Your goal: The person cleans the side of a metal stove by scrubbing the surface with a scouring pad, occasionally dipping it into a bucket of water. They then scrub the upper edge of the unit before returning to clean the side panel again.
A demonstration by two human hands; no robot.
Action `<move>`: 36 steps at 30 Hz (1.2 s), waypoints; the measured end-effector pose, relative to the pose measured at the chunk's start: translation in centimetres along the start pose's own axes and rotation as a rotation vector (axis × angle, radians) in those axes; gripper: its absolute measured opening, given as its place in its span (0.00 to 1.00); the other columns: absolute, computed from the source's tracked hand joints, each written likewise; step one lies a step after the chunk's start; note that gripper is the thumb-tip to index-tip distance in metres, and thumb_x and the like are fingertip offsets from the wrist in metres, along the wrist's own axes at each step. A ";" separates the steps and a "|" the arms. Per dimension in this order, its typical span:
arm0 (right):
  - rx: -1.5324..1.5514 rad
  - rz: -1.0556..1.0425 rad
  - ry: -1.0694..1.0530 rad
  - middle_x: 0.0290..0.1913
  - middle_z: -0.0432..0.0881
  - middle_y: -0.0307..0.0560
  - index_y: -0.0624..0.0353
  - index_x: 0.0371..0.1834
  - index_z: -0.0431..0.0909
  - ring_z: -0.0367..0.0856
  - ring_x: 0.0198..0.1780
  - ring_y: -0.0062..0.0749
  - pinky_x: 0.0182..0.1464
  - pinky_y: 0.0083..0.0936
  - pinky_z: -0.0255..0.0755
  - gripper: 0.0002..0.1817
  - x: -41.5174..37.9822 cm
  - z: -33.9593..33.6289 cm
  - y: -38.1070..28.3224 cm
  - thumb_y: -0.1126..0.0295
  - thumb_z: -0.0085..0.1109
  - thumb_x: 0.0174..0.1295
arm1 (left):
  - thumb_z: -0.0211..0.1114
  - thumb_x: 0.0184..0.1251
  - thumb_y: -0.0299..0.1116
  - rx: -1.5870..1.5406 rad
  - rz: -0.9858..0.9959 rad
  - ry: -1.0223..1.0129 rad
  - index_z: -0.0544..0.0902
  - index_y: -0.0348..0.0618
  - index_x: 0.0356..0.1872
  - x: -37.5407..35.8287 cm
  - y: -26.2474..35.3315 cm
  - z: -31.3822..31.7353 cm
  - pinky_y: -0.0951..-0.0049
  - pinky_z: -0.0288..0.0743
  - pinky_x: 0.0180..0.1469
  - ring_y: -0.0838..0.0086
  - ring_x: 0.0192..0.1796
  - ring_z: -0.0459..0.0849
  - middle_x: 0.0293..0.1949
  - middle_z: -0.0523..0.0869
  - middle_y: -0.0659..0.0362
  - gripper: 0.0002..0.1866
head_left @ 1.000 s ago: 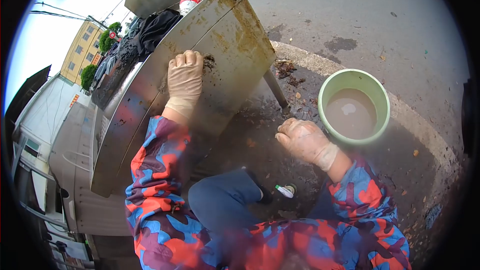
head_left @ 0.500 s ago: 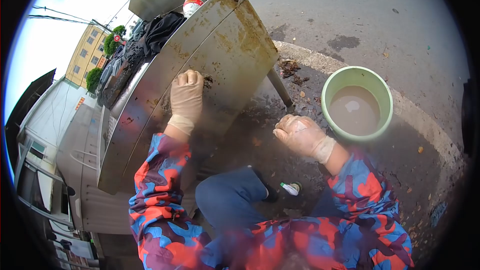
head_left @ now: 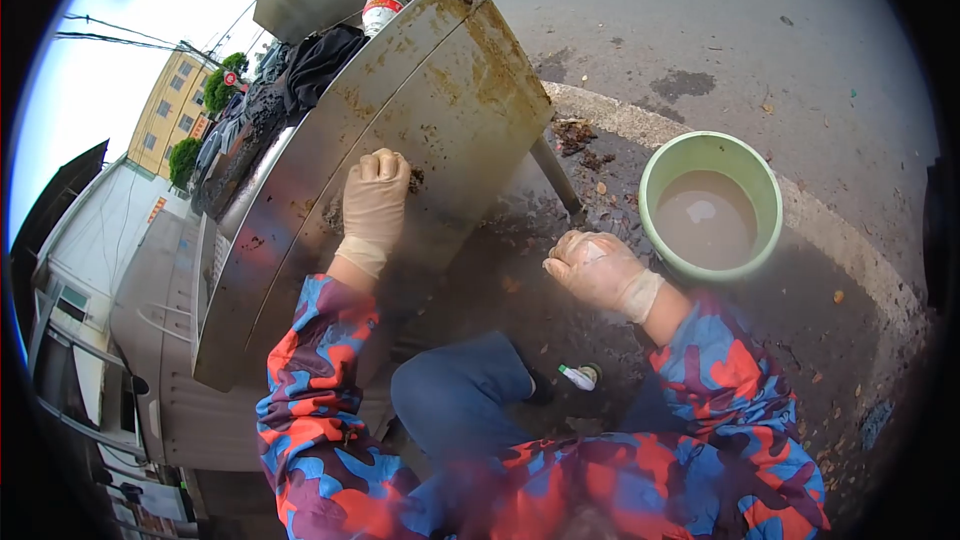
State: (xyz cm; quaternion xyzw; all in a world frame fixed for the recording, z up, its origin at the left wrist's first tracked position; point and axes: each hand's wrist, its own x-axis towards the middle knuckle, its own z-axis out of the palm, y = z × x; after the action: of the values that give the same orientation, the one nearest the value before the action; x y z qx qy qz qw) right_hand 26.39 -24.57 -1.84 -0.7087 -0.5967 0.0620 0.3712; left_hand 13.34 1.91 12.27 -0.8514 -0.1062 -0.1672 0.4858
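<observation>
My left hand [head_left: 375,205], in a pale translucent glove, is closed and pressed against the side of a grimy stainless steel cabinet [head_left: 430,120]. Bits of a dark, ragged scouring pad [head_left: 416,180] show at the edges of the hand; the rest is covered by the fingers. Brown grime streaks the panel, thickest toward its upper corner. My right hand [head_left: 603,272], gloved likewise, hangs above the wet ground with its fingers curled in. Whatever it may hold is hidden. Close to its right stands a light green bucket [head_left: 655,215] holding murky grey-brown water [head_left: 705,230].
On the cabinet top lie a black cloth [head_left: 322,68] and a can with a red-and-white label [head_left: 386,6]. A metal leg [head_left: 556,178] reaches the ground beside dark debris [head_left: 573,136]. A small white bottle with a green cap [head_left: 578,376] lies near my foot.
My left hand has slid slightly down the panel, and the dark pad has moved with it. The right hand stays almost where it was. The view has shifted a little.
</observation>
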 end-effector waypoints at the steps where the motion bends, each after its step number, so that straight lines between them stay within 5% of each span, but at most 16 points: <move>1: -0.012 -0.004 -0.022 0.34 0.82 0.54 0.60 0.27 0.80 0.81 0.42 0.49 0.48 0.40 0.75 0.20 0.1 -0.1 0.2 0.55 0.51 0.67 | 0.56 0.58 0.29 -0.028 0.017 -0.040 0.77 0.44 0.47 0.1 -0.1 -0.2 0.65 0.74 0.48 0.64 0.47 0.77 0.43 0.76 0.58 0.15; 5: 0.004 -0.033 0.019 0.34 0.82 0.54 0.60 0.28 0.80 0.81 0.42 0.50 0.48 0.40 0.75 0.20 0.4 0.1 0.5 0.55 0.50 0.68 | 0.56 0.59 0.31 0.003 -0.051 0.004 0.77 0.46 0.43 5.5 -1.4 -1.2 0.67 0.74 0.47 0.65 0.47 0.78 0.43 0.78 0.58 0.10; 10: 0.009 0.004 0.036 0.34 0.82 0.54 0.60 0.28 0.80 0.81 0.42 0.50 0.48 0.41 0.75 0.20 0.4 0.1 0.0 0.55 0.50 0.68 | 0.56 0.59 0.31 0.038 -0.093 -0.005 0.77 0.46 0.44 1.7 -0.2 -0.9 0.68 0.74 0.48 0.65 0.48 0.77 0.45 0.77 0.57 0.11; 14: -0.007 -0.014 0.010 0.35 0.82 0.54 0.61 0.28 0.80 0.81 0.42 0.51 0.48 0.41 0.75 0.20 0.6 0.1 1.0 0.55 0.50 0.67 | 0.57 0.59 0.33 -0.011 0.142 -0.011 0.77 0.46 0.47 -0.5 -1.0 0.2 0.69 0.73 0.49 0.65 0.49 0.76 0.45 0.77 0.58 0.14; 21: 0.022 -0.019 0.008 0.36 0.83 0.55 0.62 0.30 0.81 0.82 0.43 0.51 0.49 0.42 0.74 0.20 1.2 0.4 -0.1 0.55 0.50 0.67 | 0.55 0.60 0.31 0.064 -0.087 0.139 0.77 0.45 0.45 8.0 -5.0 -3.6 0.69 0.74 0.50 0.66 0.49 0.78 0.44 0.78 0.59 0.12; 26: 0.060 -0.010 0.002 0.35 0.83 0.54 0.62 0.29 0.80 0.82 0.43 0.50 0.49 0.41 0.74 0.20 1.2 0.3 0.5 0.55 0.50 0.67 | 0.56 0.60 0.28 -0.026 0.122 0.075 0.77 0.42 0.52 0.5 -1.5 -0.2 0.66 0.73 0.51 0.63 0.49 0.76 0.46 0.76 0.58 0.18; 31: 0.006 -0.008 -0.012 0.36 0.82 0.54 0.61 0.31 0.81 0.81 0.44 0.50 0.49 0.41 0.74 0.20 1.3 0.0 -0.1 0.55 0.50 0.67 | 0.56 0.59 0.30 -0.071 -0.009 0.077 0.78 0.42 0.44 7.0 -3.1 -1.8 0.66 0.74 0.50 0.63 0.49 0.77 0.42 0.78 0.56 0.12; 36: 0.045 -0.029 0.009 0.36 0.82 0.54 0.61 0.30 0.81 0.81 0.43 0.50 0.49 0.41 0.74 0.20 0.8 0.1 -0.4 0.55 0.50 0.67 | 0.56 0.60 0.30 -0.044 -0.042 0.135 0.78 0.43 0.50 4.9 -2.4 -1.1 0.66 0.74 0.52 0.63 0.49 0.77 0.43 0.78 0.56 0.17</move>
State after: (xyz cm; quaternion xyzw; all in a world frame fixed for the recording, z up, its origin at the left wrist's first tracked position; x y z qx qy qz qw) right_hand 26.21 -23.84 -1.40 -0.6918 -0.6036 0.0670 0.3906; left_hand 16.82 2.27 16.59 -0.8462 -0.0871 -0.2367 0.4694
